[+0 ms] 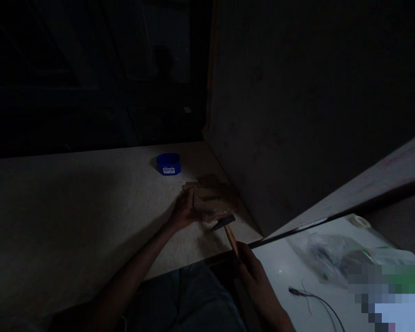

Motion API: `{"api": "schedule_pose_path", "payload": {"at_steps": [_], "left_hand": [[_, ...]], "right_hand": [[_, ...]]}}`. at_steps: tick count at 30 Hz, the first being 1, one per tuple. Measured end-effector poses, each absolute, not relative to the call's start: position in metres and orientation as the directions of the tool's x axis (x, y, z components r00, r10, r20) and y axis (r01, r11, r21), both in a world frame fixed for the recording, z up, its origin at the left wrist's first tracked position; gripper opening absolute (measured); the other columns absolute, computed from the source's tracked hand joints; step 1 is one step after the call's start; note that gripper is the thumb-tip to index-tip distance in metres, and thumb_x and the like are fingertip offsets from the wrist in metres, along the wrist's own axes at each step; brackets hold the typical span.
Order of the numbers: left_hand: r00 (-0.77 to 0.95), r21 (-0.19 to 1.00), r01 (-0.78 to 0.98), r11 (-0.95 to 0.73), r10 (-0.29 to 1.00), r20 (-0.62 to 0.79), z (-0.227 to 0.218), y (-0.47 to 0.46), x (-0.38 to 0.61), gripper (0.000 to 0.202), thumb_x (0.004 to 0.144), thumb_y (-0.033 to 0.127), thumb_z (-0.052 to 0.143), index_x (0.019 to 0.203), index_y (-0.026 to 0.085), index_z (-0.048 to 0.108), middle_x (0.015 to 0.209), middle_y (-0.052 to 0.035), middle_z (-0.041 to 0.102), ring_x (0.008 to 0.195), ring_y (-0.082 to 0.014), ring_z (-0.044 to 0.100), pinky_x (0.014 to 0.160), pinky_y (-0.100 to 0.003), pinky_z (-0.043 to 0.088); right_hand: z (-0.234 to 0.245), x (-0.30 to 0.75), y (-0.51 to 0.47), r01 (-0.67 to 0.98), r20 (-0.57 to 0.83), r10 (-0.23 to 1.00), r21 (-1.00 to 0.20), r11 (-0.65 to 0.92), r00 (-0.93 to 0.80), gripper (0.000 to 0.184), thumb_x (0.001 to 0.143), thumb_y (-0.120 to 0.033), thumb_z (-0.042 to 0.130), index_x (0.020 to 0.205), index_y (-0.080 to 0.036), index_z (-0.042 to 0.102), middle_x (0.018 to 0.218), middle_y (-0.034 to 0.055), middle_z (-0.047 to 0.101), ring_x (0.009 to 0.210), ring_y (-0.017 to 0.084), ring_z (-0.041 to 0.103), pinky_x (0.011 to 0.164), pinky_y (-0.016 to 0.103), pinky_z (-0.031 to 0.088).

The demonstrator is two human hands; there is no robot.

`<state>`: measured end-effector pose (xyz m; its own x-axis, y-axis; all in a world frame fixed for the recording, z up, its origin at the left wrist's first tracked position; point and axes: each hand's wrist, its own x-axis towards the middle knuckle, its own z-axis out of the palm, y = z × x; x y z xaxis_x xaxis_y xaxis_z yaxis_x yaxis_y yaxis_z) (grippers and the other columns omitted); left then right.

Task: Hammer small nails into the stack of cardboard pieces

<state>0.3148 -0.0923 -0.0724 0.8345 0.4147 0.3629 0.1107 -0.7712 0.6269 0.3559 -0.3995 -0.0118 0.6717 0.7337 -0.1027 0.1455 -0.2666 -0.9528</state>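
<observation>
In the dim light, my left hand (185, 210) grips the left edge of a brown cardboard piece (212, 205) with ragged layers. Rows of small dark marks (210, 198) run across its face; whether they are holes or nail heads, I cannot make out. My right hand (251, 267) is closed around the wooden handle of a hammer (230, 233). The hammer's dark head is just below the cardboard's near edge, and I cannot tell if they touch. Behind the cardboard, a blue plastic tub (168, 164) with a white label stands on the pale surface.
The pale ledge (72, 207) meets a dark window (90, 83) behind and a grey wall (297, 101) to the right. On a lower white table (280, 272) lie a clear plastic bag (321, 258), a black cable (318, 297) and a tape roll (361, 221).
</observation>
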Motion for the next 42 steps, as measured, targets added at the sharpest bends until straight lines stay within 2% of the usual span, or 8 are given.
{"api": "schedule_pose_path", "payload": {"at_steps": [6, 10, 13, 16, 20, 25, 35, 42], "left_hand": [[0.638, 0.870, 0.259, -0.421, 0.750, 0.173, -0.083, -0.091, 0.290, 0.095, 0.078, 0.060, 0.070, 0.153, 0.020, 0.029, 0.163, -0.0209, 0.027, 0.152, -0.0357, 0.025, 0.119, -0.054, 0.032], [0.254, 0.964, 0.116, -0.240, 0.945, 0.204, -0.080, -0.118, 0.235, 0.056, 0.084, 0.049, 0.063, 0.131, 0.021, 0.052, 0.144, -0.0158, 0.053, 0.134, -0.0280, 0.052, 0.112, -0.045, 0.044], [0.060, 0.997, 0.062, -0.056, 0.997, 0.052, -0.081, -0.163, 0.193, 0.047, 0.080, 0.051, 0.064, 0.115, 0.020, 0.059, 0.120, -0.0127, 0.067, 0.113, -0.0268, 0.065, 0.100, -0.043, 0.054], [0.166, 0.983, 0.127, 0.129, 0.975, -0.149, -0.085, -0.218, 0.162, 0.040, 0.080, 0.056, 0.061, 0.105, 0.025, 0.065, 0.104, -0.0092, 0.073, 0.100, -0.0279, 0.071, 0.084, -0.041, 0.060], [0.313, 0.970, 0.184, 0.161, 0.926, -0.213, -0.083, -0.267, 0.146, 0.028, 0.068, 0.056, 0.073, 0.086, 0.035, 0.074, 0.099, -0.0072, 0.076, 0.105, -0.0346, 0.070, 0.074, -0.042, 0.063], [0.449, 0.900, 0.196, 0.389, 0.781, -0.435, -0.062, -0.269, 0.157, 0.052, 0.062, 0.071, 0.071, 0.086, 0.025, 0.075, 0.083, -0.0105, 0.077, 0.074, -0.0325, 0.075, 0.061, -0.042, 0.062], [0.355, 0.849, 0.063, 0.525, 0.783, -0.510, -0.039, -0.256, 0.166, 0.065, 0.045, 0.062, 0.085, 0.093, 0.019, 0.073, 0.084, -0.0132, 0.078, 0.074, -0.0318, 0.076, 0.067, -0.041, 0.063], [0.336, 0.821, -0.007, 0.570, 0.775, -0.535, -0.041, -0.252, 0.166, 0.063, 0.052, 0.054, 0.087, 0.100, 0.016, 0.072, 0.093, -0.0135, 0.079, 0.084, -0.0317, 0.077, 0.078, -0.039, 0.063]], "right_hand": [[-0.008, 0.347, -0.385, 0.208, -0.151, 0.781, -0.918, -0.338, 0.606, 0.044, 0.094, -0.038, 0.047, 0.132, -0.016, 0.053, 0.114, 0.0140, 0.071, 0.101, 0.027, 0.067, 0.089, 0.037, 0.050], [-0.009, 0.338, -0.359, 0.246, -0.143, 0.827, -0.915, -0.319, 0.544, 0.042, 0.090, -0.025, 0.046, 0.130, -0.013, 0.053, 0.113, 0.0153, 0.071, 0.102, 0.027, 0.067, 0.088, 0.036, 0.049], [-0.013, 0.332, -0.322, 0.296, -0.098, 0.862, -0.915, -0.274, 0.497, 0.038, 0.087, -0.016, 0.046, 0.124, -0.013, 0.055, 0.111, 0.0150, 0.071, 0.101, 0.026, 0.067, 0.086, 0.034, 0.048], [-0.019, 0.325, -0.278, 0.367, -0.099, 0.855, -0.874, -0.319, 0.508, 0.033, 0.085, -0.011, 0.047, 0.115, -0.014, 0.059, 0.104, 0.0146, 0.072, 0.099, 0.026, 0.067, 0.081, 0.031, 0.047], [-0.023, 0.315, -0.228, 0.405, -0.093, 0.837, -0.843, -0.355, 0.538, 0.027, 0.086, -0.010, 0.049, 0.110, -0.015, 0.061, 0.104, 0.0144, 0.073, 0.093, 0.025, 0.068, 0.075, 0.030, 0.044], [-0.026, 0.310, -0.195, 0.394, -0.117, 0.799, -0.822, -0.411, 0.589, 0.024, 0.085, -0.007, 0.050, 0.105, -0.010, 0.063, 0.105, 0.0198, 0.071, 0.095, 0.027, 0.067, 0.077, 0.032, 0.046], [-0.035, 0.317, -0.172, 0.373, -0.151, 0.779, -0.812, -0.449, 0.609, 0.026, 0.085, -0.004, 0.053, 0.109, -0.007, 0.064, 0.108, 0.0229, 0.071, 0.102, 0.030, 0.069, 0.081, 0.034, 0.049], [-0.033, 0.315, -0.162, 0.414, -0.161, 0.788, -0.779, -0.471, 0.594, 0.028, 0.088, -0.007, 0.051, 0.112, -0.003, 0.064, 0.109, 0.0263, 0.071, 0.101, 0.031, 0.070, 0.079, 0.034, 0.049]]}}
